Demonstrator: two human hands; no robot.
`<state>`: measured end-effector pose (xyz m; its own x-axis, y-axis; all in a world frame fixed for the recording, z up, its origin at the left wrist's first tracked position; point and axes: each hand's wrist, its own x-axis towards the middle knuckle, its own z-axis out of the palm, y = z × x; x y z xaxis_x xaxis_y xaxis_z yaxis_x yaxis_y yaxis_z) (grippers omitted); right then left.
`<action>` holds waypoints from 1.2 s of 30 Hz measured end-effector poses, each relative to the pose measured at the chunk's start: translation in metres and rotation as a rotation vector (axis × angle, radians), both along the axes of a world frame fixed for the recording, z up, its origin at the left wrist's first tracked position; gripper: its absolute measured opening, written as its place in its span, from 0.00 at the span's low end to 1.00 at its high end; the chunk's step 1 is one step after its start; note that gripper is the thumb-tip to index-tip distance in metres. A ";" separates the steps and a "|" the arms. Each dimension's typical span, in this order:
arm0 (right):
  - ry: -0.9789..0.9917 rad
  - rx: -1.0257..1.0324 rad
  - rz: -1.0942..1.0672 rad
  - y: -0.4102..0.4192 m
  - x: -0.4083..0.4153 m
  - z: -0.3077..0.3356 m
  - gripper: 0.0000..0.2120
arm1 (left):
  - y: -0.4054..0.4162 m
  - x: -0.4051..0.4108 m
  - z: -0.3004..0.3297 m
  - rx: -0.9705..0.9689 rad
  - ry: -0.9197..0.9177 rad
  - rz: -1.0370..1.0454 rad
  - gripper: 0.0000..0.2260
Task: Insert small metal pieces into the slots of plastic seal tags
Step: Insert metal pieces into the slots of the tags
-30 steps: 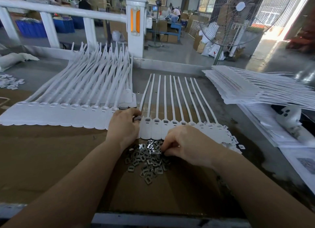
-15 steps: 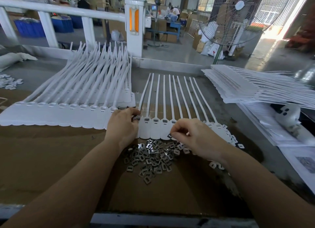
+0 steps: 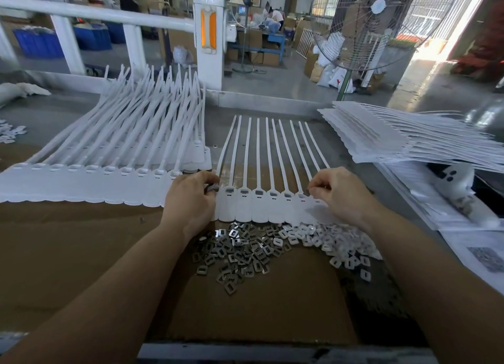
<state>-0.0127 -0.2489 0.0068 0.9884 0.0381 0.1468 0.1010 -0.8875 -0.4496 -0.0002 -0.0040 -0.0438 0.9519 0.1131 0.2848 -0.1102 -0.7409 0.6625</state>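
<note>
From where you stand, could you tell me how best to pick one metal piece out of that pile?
Take a loose piece at the near edge of the metal pile, from above. The pieces lie flat on the cardboard, so I would pinch the thin edges or slide one clear first.

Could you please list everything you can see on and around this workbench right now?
Strip of seal tags: one, white, centre, straps pointing away.
Metal pieces: loose pile, silver-grey, on the cardboard below the strip.
Plastic pieces: loose pile, white, right of the metal ones.
Overlapped tag strips: many, white, left.
Stacked tag strips: pile, white, right.
Cardboard sheet: one, brown, covering the bench.
Fan: one, grey, behind right.
Post: one, white with orange panels, behind centre.
Left hand: at the strip's left end.
Right hand: pinching a small piece at the strip's right end.
</note>
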 end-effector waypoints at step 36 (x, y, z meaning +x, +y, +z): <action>0.175 0.712 -0.027 -0.006 -0.015 -0.001 0.04 | -0.001 0.001 0.000 0.009 -0.003 -0.001 0.11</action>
<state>-0.0278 -0.2545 0.0060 0.9989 -0.0329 -0.0331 -0.0430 -0.3754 -0.9259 0.0005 -0.0046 -0.0440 0.9511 0.1093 0.2890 -0.1134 -0.7467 0.6554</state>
